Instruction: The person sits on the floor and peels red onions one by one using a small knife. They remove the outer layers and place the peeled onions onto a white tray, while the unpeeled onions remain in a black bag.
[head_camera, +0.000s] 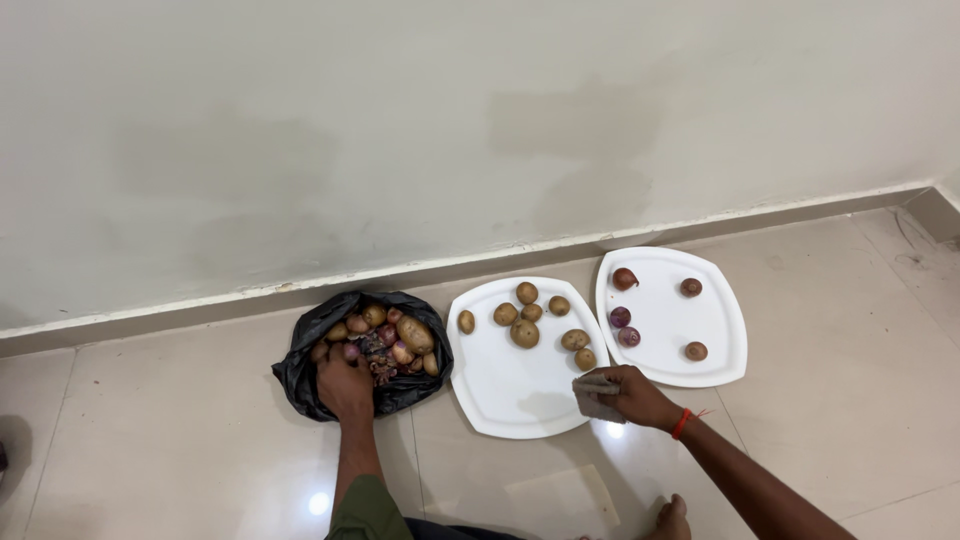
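Down on the floor (820, 300), the left hand (344, 385) digs into the black bag (300, 372) of potatoes and onions; I cannot tell its grip. The right hand (622, 394) rests curled, empty, by the potato plate (510, 400), onions on the other plate (720, 350).

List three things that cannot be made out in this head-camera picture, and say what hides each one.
1. Head view: the fingers of the left hand are buried among the potatoes and onions in the crumpled black plastic bag, so any grip is hidden.
2. Head view: the right hand is curled over the rim of the left white square plate; what it holds is blurred.
3. Head view: the bag's lower contents are covered by the top layer.
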